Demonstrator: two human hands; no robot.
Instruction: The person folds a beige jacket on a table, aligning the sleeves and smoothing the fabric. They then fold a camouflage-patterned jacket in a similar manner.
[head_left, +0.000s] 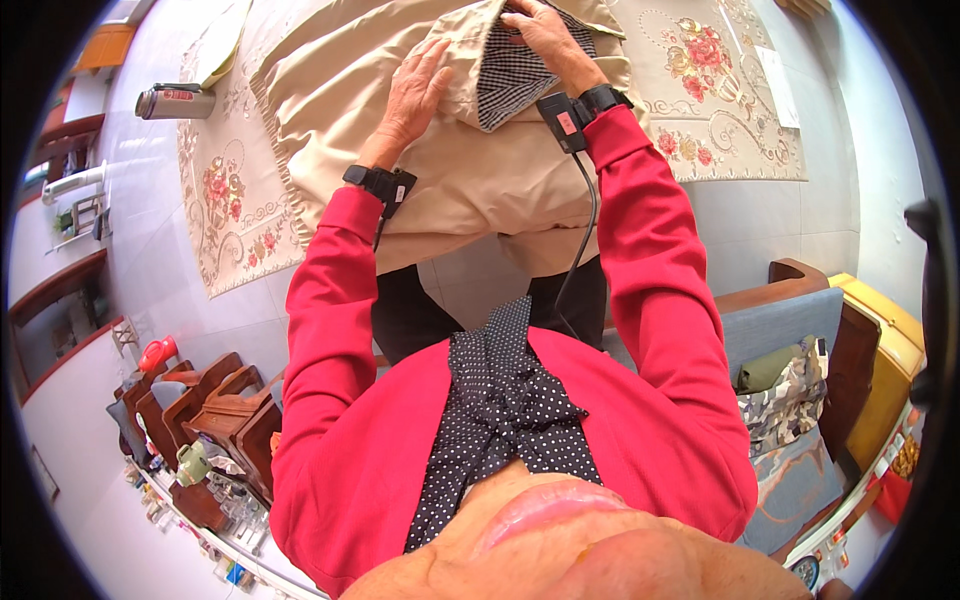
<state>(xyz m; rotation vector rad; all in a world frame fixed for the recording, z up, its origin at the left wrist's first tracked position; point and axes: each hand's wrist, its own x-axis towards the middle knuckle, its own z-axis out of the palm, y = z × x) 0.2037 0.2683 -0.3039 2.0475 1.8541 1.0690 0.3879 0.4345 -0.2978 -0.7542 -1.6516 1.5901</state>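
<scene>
A beige garment (465, 180) with a gathered edge on its left is spread before me and hangs down over the near edge. Part of it is turned back, baring a black-and-white checked lining (517, 82). Palm down, my left hand (418, 90) rests on the beige cloth just left of the lining, fingers extended and thumb apart. My right hand (541, 34) lies over the checked lining, its fingertips at the edge of the beige flap near the top of the view. Whether those fingers pinch the cloth cannot be made out. Both wrists carry strapped black devices.
Under the garment is a floral tablecloth (225, 195). A steel thermos (176, 103) lies at the left, and a white paper (778, 86) at the right. A black cable (589, 217) runs from my right wrist. Wooden chairs (217, 405) and a cushioned wooden seat (787, 300) stand behind.
</scene>
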